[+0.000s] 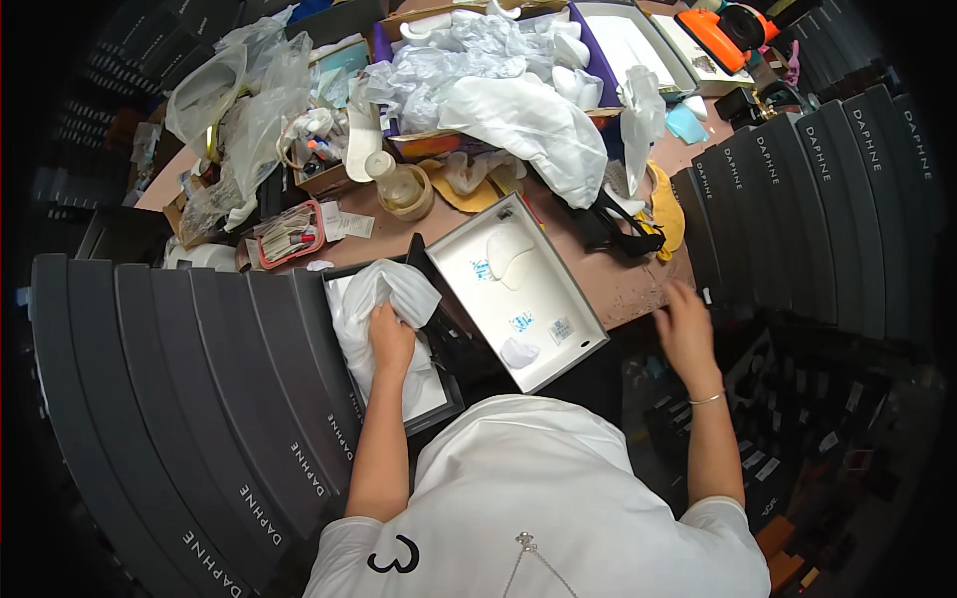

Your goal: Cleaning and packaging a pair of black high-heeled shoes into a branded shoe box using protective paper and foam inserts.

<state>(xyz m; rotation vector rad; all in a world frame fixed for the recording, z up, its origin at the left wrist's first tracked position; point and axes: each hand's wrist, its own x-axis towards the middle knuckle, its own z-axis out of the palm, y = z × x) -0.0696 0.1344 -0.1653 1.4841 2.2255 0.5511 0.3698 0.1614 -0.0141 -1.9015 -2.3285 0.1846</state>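
Note:
My left hand [392, 337] is closed on crumpled white wrapping [367, 304], bunched up in a dark-edged box [431, 397] with a white inside. Whether something lies inside the wrapping is hidden. Beside it, tilted on the table's near edge, rests a grey-white box lid [553, 284], its inside facing up. In the lid are a white half-round insert [509, 257], small blue-printed packets [521, 322] and a crumpled white scrap [519, 352]. My right hand [686, 324], with a bracelet at the wrist, hangs by the table's right edge, fingers apart and nothing visible in them.
Rows of dark grey boxes [189, 369] stand at the left, with more boxes [797, 189] at the right. Farther back, a purple carton [593, 60] overflows with white wrapping. A glue jar [404, 192], a pink-rimmed basket [317, 234] and an orange tape dispenser [713, 38] share the table.

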